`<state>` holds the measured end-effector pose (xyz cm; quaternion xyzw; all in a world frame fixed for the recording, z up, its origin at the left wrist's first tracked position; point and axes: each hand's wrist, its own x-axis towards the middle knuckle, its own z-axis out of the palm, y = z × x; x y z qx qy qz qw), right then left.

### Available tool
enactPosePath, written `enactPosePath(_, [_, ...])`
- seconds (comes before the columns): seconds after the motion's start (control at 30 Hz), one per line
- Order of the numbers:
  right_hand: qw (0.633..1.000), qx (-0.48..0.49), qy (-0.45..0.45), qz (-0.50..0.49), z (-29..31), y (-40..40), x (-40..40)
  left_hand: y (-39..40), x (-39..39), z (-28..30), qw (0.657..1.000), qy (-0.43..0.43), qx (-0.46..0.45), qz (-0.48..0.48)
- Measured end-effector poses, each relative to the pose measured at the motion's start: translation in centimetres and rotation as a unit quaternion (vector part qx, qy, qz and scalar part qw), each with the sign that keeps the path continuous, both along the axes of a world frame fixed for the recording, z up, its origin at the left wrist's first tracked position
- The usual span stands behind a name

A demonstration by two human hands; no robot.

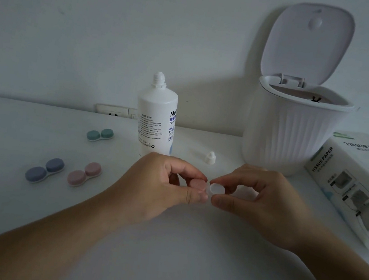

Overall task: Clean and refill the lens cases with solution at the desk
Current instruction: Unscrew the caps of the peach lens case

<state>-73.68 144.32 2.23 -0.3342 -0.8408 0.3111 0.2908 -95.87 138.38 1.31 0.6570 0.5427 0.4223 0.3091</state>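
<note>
Above the middle of the white desk [166,242] my left hand [163,188] pinches a pink lens-case cap [197,185]. My right hand [255,195] holds the white lens case [217,188] right beside it, one open well facing me. The solution bottle [156,117] stands uncapped just behind my left hand. Its white cap [210,157] lies on the desk to the bottle's right. Three closed lens cases lie to the left: a green one [100,134], a blue one [44,170] and a pink one [84,174].
A white ribbed bin [288,134] with its lid flipped up stands at the back right. A tissue paper box [355,181] lies at the right edge. A wall socket [115,111] sits behind the bottle.
</note>
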Motion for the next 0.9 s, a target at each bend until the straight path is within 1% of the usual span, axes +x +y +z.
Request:
enactPosePath(0.27, [1.000, 0.000, 0.024, -0.012, 0.3, -0.4, -0.4, -0.2, 0.3, 0.2, 0.999, -0.025, 0.022, 0.014])
enactPosePath(0.37, [1.000, 0.000, 0.027, -0.010, 0.5, -0.5, -0.2, -0.2, 0.2, 0.6, 0.999, -0.015, 0.040, 0.013])
enactPosePath(0.53, [0.999, -0.014, 0.032, -0.009, 0.9, -0.3, 0.0, -0.2, -0.6, 0.9, 1.000, 0.004, -0.005, -0.021])
enactPosePath(0.63, [0.999, -0.020, 0.025, -0.013, 0.9, -0.3, 0.1, -0.3, -0.7, 0.9, 0.998, -0.033, -0.020, -0.053])
enactPosePath(0.73, [1.000, -0.021, 0.014, -0.015, 0.9, -0.2, 0.1, -0.2, -0.5, 0.9, 0.996, -0.064, -0.010, -0.061])
enactPosePath(0.9, [1.000, -0.020, 0.003, -0.010, 0.7, -0.2, 0.1, -0.4, -0.2, 0.5, 0.999, -0.008, 0.034, -0.017])
